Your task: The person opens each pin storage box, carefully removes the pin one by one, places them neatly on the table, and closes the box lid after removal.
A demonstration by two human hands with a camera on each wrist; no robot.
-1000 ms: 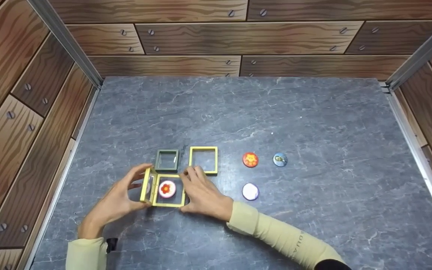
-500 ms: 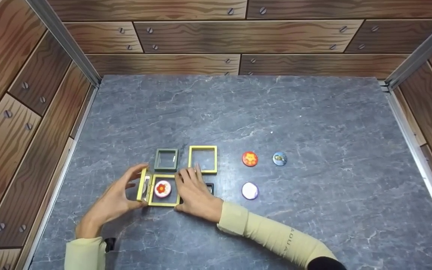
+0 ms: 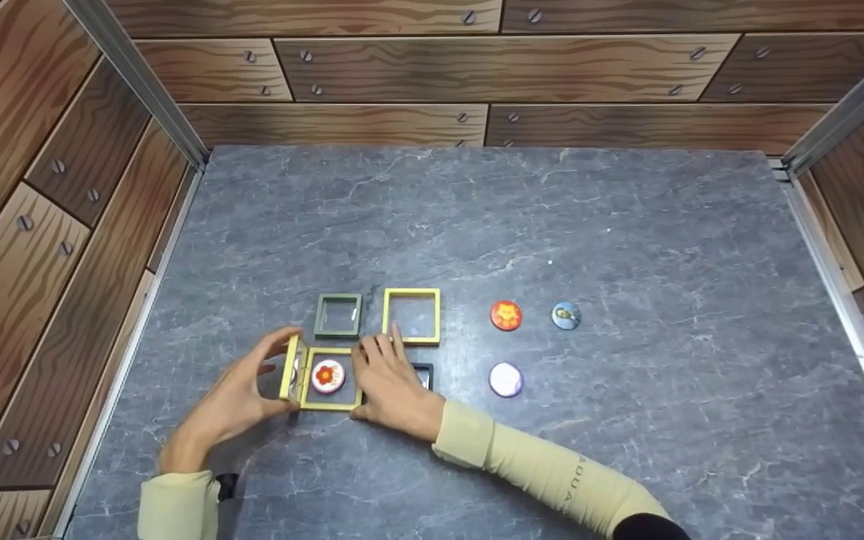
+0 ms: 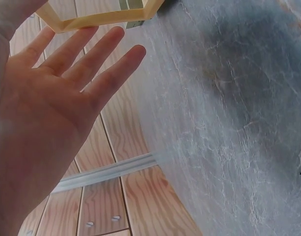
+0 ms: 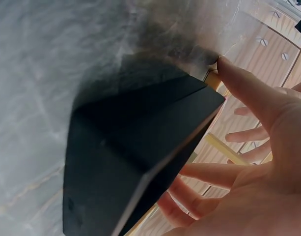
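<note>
A yellow hinged display frame (image 3: 331, 407) lies opened on the table, with a white round badge bearing a red flower (image 3: 328, 376) inside its base. My left hand (image 3: 222, 405) holds the raised lid (image 3: 291, 367) by its far and near edges, between fingers and thumb. In the left wrist view the fingers extend against the yellow lid (image 4: 101, 19). My right hand (image 3: 394, 386) grips the right side of the base, thumb at the near corner and fingers toward the far one. Under that hand, partly hidden, sits a black frame (image 3: 424, 375), large in the right wrist view as a black case (image 5: 121, 142).
Behind the hands stand a green frame (image 3: 339, 315) and a second yellow frame (image 3: 412, 341). To the right lie an orange badge (image 3: 506, 315), a blue badge (image 3: 566, 316) and a white badge with a purple rim (image 3: 506, 379). Wood-patterned walls (image 3: 507, 67) surround the grey table (image 3: 627, 225).
The yellow display frame has slid slightly left, with both hands on it. The right hand has moved left too, uncovering part of the black frame. The lid stays raised.
</note>
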